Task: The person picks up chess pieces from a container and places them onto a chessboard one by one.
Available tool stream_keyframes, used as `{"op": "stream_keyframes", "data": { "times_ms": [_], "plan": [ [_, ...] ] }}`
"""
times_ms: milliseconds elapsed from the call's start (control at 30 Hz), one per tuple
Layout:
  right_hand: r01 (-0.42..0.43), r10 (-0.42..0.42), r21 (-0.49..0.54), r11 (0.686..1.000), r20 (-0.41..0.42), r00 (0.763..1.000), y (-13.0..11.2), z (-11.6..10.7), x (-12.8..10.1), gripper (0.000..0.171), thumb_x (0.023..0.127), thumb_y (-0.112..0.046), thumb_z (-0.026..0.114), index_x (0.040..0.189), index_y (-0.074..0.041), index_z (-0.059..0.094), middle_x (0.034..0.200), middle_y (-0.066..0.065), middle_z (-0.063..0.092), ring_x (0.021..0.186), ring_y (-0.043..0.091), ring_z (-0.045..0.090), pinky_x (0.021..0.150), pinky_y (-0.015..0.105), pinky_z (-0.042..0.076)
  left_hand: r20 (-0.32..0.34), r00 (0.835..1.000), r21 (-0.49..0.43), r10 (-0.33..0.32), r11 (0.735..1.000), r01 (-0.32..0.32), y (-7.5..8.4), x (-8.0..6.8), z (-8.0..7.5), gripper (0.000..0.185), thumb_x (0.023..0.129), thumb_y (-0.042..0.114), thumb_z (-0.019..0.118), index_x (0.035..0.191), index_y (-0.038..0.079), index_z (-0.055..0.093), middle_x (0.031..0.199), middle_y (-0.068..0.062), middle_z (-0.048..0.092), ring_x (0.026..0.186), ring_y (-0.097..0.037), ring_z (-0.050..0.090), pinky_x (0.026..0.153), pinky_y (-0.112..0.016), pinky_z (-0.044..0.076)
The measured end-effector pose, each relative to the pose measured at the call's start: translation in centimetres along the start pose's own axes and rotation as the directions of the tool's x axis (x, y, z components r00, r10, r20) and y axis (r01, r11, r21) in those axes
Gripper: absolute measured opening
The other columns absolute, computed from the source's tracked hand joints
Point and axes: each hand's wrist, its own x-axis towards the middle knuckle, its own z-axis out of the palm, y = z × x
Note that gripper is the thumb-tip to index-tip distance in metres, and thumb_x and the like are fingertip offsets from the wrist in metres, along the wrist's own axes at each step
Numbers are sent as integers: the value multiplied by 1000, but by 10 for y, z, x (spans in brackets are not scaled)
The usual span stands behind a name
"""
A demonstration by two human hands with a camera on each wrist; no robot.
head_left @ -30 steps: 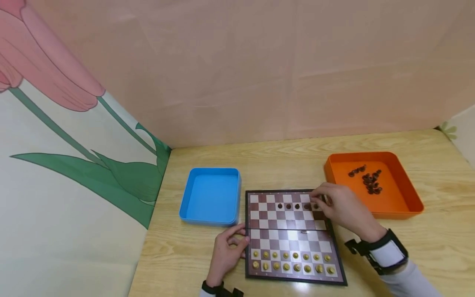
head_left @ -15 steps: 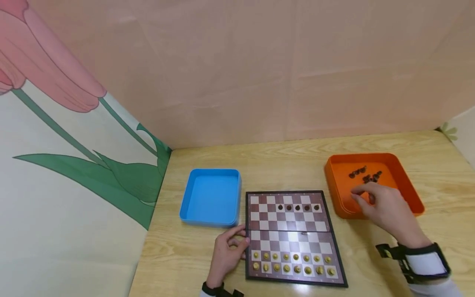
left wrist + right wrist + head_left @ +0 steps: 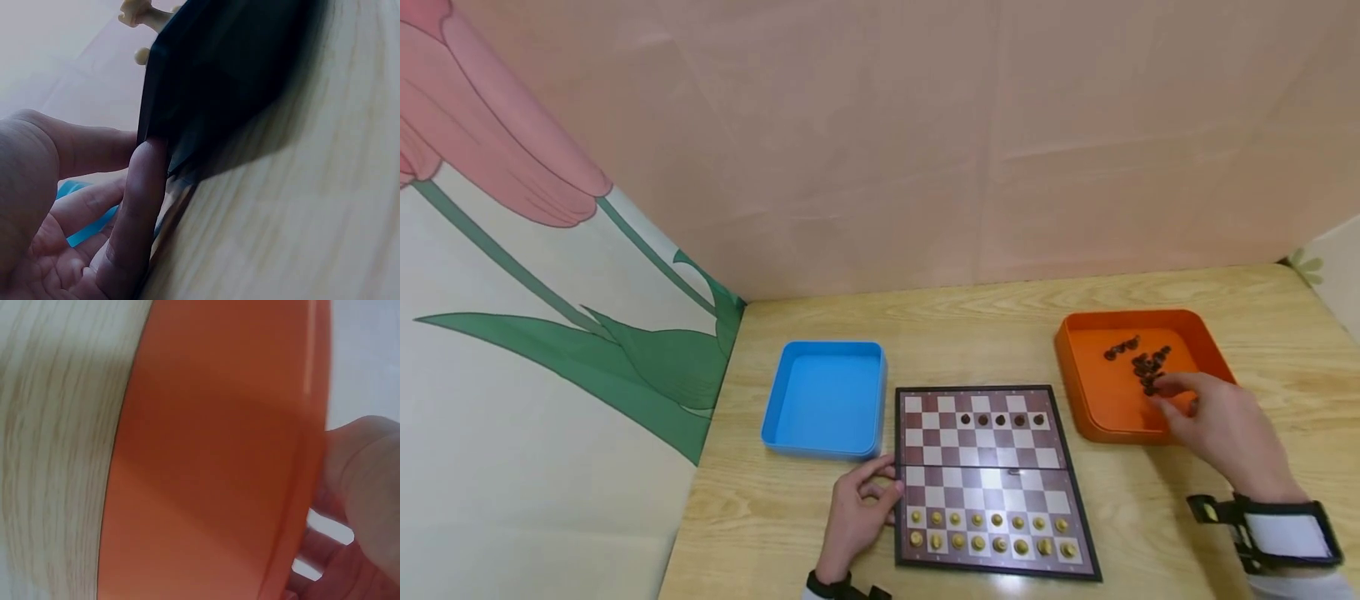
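Observation:
My left hand [image 3: 859,512] pinches the left edge of the folding chessboard [image 3: 977,483]; in the left wrist view, the fingers [image 3: 140,194] and thumb meet at its dark corner. Gold chess pieces [image 3: 977,542] stand in two rows along the near side. Several dark chess pieces [image 3: 1001,420] form one row toward the far side. My right hand [image 3: 1228,429] reaches over the near wall of the orange tray [image 3: 1105,408], thumb and index fingertips right at a dark chess piece [image 3: 1148,387] in the pile; I cannot tell whether they grip it. The tray's wall hides those fingertips in the right wrist view.
A blue tray [image 3: 823,400] with a bare bottom stands left of the board. More dark pieces [image 3: 1122,347] lie in a short line in the orange tray. A small dark thing [image 3: 1014,472] lies near the board's fold. A pink cloth wall [image 3: 925,167] stands behind the wooden table [image 3: 940,325].
My right hand has left the far right of the board and moved right into the orange tray, down to the dark pieces. The left hand stays at the board's edge.

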Motion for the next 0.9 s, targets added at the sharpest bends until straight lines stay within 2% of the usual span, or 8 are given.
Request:
{"op": "stream_keyframes", "data": {
  "times_ms": [100, 300, 467, 633, 767, 900],
  "plan": [
    [-23, 24, -24, 999, 17, 1000, 2, 2, 4, 31, 90, -13, 84, 115, 2, 74, 75, 10, 67, 55, 15, 48, 39, 26, 32, -1, 1000, 2, -2, 1000, 2, 0, 1, 0, 46, 96, 10, 80, 140, 5, 69, 121, -19, 71, 70, -10, 70, 54, -27, 66],
    [-44, 46, -46, 998, 58, 997, 5, 4, 11, 34, 90, -14, 82, 118, 4, 73, 81, 19, 71, 58, 19, 53, 39, 28, 36, -4, 1000, 26, 8, 1000, -7, -4, 3, 0, 46, 96, 14, 80, 140, 5, 69, 119, -19, 72, 70, -9, 70, 54, -28, 66],
    [-64, 71, -75, 995, 96, 993, 7, 3, 17, 36, 91, -15, 80, 120, 5, 73, 84, 21, 70, 59, 22, 51, 39, 32, 36, -4, 1000, 32, 12, 999, -12, -5, 3, 0, 45, 97, 14, 79, 140, 6, 70, 118, -17, 72, 70, -8, 70, 55, -29, 67],
    [-59, 71, -102, 993, 112, 991, 9, 4, 19, 34, 90, -14, 79, 117, 7, 74, 95, 32, 72, 58, 22, 49, 40, 33, 35, 3, 1000, 25, 10, 1000, -10, -4, 3, 0, 45, 97, 12, 79, 140, 4, 69, 119, -19, 71, 69, -7, 70, 55, -29, 67],
    [-61, 73, -110, 992, 116, 991, 10, 5, 20, 29, 89, -13, 79, 111, 5, 77, 104, 35, 72, 61, 25, 55, 40, 33, 40, 6, 1000, 27, 9, 1000, -10, -3, 3, 0, 46, 97, 13, 79, 141, 4, 68, 119, -20, 71, 69, -7, 69, 56, -29, 67],
    [-71, 87, -114, 991, 135, 987, 9, 6, 23, 24, 89, -14, 80, 106, 2, 79, 106, 34, 73, 66, 30, 64, 42, 42, 50, 3, 1000, 26, -4, 1000, 4, -4, 2, 0, 46, 97, 14, 80, 141, 5, 69, 118, -17, 71, 70, -7, 70, 57, -30, 68]
  ]
}}
